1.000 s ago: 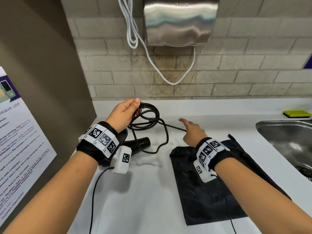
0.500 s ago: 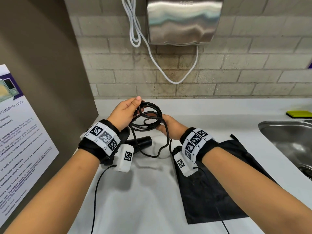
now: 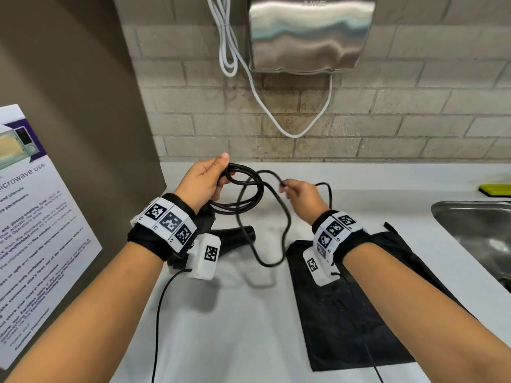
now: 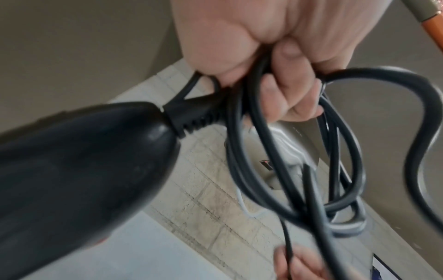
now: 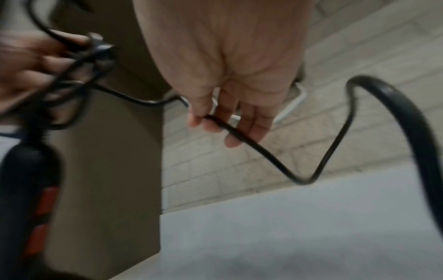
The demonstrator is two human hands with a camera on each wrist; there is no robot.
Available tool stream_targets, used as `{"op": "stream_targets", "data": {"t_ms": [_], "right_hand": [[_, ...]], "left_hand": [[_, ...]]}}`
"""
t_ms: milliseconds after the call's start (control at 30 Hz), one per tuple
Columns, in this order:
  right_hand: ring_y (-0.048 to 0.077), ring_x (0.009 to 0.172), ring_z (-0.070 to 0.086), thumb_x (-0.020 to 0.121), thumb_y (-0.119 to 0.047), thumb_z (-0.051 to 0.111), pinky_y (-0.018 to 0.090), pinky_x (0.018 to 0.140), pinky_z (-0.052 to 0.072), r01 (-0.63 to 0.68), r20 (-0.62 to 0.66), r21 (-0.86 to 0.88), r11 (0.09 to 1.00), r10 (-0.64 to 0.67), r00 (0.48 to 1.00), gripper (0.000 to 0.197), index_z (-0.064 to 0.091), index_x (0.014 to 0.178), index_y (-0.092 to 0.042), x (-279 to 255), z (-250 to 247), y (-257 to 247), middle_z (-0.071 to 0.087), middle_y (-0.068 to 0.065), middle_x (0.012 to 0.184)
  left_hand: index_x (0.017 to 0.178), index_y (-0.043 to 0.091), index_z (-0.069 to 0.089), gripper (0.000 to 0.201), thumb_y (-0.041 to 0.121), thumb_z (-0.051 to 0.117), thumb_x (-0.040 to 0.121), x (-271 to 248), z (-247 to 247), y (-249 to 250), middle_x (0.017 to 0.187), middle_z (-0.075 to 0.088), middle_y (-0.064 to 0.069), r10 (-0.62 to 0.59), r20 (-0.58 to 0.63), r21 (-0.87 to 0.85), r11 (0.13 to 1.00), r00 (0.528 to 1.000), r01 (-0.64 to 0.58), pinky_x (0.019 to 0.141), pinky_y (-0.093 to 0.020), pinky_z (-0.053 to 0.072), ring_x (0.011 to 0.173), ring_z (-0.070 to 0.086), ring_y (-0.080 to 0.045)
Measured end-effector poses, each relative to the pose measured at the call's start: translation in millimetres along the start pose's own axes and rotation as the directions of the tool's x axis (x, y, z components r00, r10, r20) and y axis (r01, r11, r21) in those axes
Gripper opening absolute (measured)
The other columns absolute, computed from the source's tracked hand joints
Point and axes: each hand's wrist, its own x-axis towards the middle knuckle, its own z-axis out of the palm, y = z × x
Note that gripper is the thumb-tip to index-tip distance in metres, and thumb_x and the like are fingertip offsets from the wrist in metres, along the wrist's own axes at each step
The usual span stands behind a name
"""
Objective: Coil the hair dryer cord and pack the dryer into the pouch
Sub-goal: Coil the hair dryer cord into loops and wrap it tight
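We hold the black cord (image 3: 250, 194) up over the white tabletop (image 3: 229, 327) with both hands. Our left hand (image 3: 206, 181) has its fingers curled round several gathered loops of the cord, thumb on top, and the left wrist view shows the loops bunched in that grip right where the ribbed strain relief enters the black hair dryer (image 4: 79, 170). In the head view the dryer (image 3: 237, 234) hangs below our left wrist, its barrel end showing just beyond the white wrist camera; whether it touches the tabletop we cannot tell. Our right hand (image 3: 300, 196) pinches a single strand of the cord between thumb and fingertips, to the right of the coil and apart from the left hand. From this pinch one run arcs over to the coil, and a long slack loop droops between the two hands, its lowest bend near the tabletop just left of the pouch. In the right wrist view the strand crosses the fingers (image 5: 254, 128) and bends away to the right. The black pouch (image 3: 356, 313) lies flat on the tabletop under our right forearm. A steel sink (image 3: 475, 230) sits at the right edge, a yellow sponge (image 3: 495, 190) behind it, and a steel wall dryer (image 3: 309, 34) with a white cable (image 3: 293, 131) hangs on the brick wall.
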Motion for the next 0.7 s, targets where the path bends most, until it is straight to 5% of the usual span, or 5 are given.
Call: {"op": "stream_targets", "data": {"t_ms": [67, 133, 300, 500, 700], "right_hand": [[0.005, 0.053, 0.047, 0.093, 0.001, 0.038, 0.011, 0.053, 0.037, -0.241, -0.126, -0.010, 0.970, 0.238, 0.963, 0.029, 0.059, 0.076, -0.010, 3, -16, 24, 0.048, -0.005, 0.062], [0.025, 0.072, 0.057, 0.091, 0.000, 0.041, 0.030, 0.072, 0.050, -0.396, -0.127, -0.175, 0.902, 0.378, 0.917, 0.025, 0.063, 0.081, -0.007, 1, -30, 48, 0.056, 0.007, 0.074], [0.032, 0.110, 0.057, 0.092, -0.009, 0.042, 0.034, 0.093, 0.047, -0.468, 0.013, -0.500, 0.728, 0.547, 0.837, 0.030, 0.062, 0.113, -0.001, -21, -39, 69, 0.061, 0.019, 0.117], [0.026, 0.120, 0.049, 0.087, -0.008, 0.052, 0.030, 0.101, 0.037, -0.096, 0.107, -0.303, 0.948, 0.134, 0.985, 0.048, 0.044, 0.133, -0.020, -17, -16, 14, 0.051, 0.011, 0.130], [0.027, 0.116, 0.050, 0.083, -0.039, 0.042, 0.048, 0.098, 0.039, 0.368, 0.359, -0.213, 0.905, -0.277, 0.891, 0.037, 0.045, 0.120, -0.047, -8, 30, -27, 0.056, -0.008, 0.127]], "left_hand": [[0.066, 0.012, 0.049, 0.041, 0.032, 0.034, 0.099, 1, -4, -1, 0.038, 0.037, 0.011, -0.030, 0.013, -0.042, 0.999, 0.999, 0.030, 0.037, -0.013, 0.019, 0.032, 0.024, -0.001], [0.065, 0.013, 0.045, 0.041, 0.032, 0.034, 0.099, 0, -8, -1, 0.039, 0.035, 0.012, -0.048, 0.024, -0.076, 0.996, 0.999, 0.050, 0.037, -0.014, 0.017, 0.032, 0.021, -0.001], [0.066, 0.012, 0.046, 0.040, 0.031, 0.034, 0.099, -1, -7, -2, 0.040, 0.036, 0.011, -0.032, 0.035, -0.047, 0.998, 0.999, 0.033, 0.038, -0.014, 0.016, 0.033, 0.020, -0.002], [0.070, 0.010, 0.049, 0.039, 0.030, 0.035, 0.099, -1, -6, -1, 0.039, 0.038, 0.011, -0.020, 0.038, 0.004, 1.000, 0.999, 0.020, 0.037, -0.013, 0.017, 0.034, 0.021, -0.003], [0.071, 0.010, 0.049, 0.037, 0.031, 0.036, 0.099, -1, -4, -1, 0.037, 0.040, 0.011, -0.026, 0.031, 0.024, 0.999, 0.999, 0.025, 0.036, -0.013, 0.018, 0.033, 0.023, -0.003]]}}
